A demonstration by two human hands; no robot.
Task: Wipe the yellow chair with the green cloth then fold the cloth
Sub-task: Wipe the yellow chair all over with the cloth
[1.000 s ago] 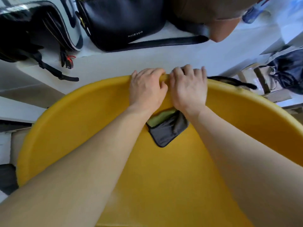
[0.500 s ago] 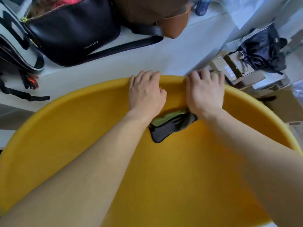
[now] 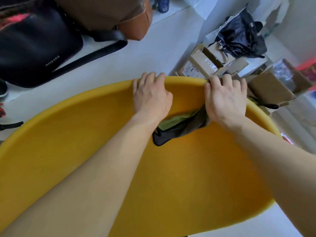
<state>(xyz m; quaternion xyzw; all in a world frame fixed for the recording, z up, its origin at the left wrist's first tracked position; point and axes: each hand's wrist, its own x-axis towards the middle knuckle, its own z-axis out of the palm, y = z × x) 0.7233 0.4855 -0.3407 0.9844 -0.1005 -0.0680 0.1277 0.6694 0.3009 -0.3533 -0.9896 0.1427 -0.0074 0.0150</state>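
Note:
The yellow chair (image 3: 171,177) fills the lower view as a curved plastic shell. My left hand (image 3: 152,98) curls its fingers over the chair's top rim. My right hand (image 3: 224,100) is further right on the same rim and presses the green cloth (image 3: 176,121) against the shell. The cloth is green with a dark edge, and it hangs bunched between my two wrists. Its upper part is hidden under my right palm, and its left end runs beneath my left wrist.
Behind the chair, a black bag (image 3: 34,48) with a strap and a brown bag (image 3: 111,12) lie on a white surface. Cardboard boxes (image 3: 201,65) and a dark bundle (image 3: 239,38) crowd the right side, close to the rim.
My right hand has slid to the right along the rim, dragging the cloth with it. My hands are now apart, and the view has shifted right.

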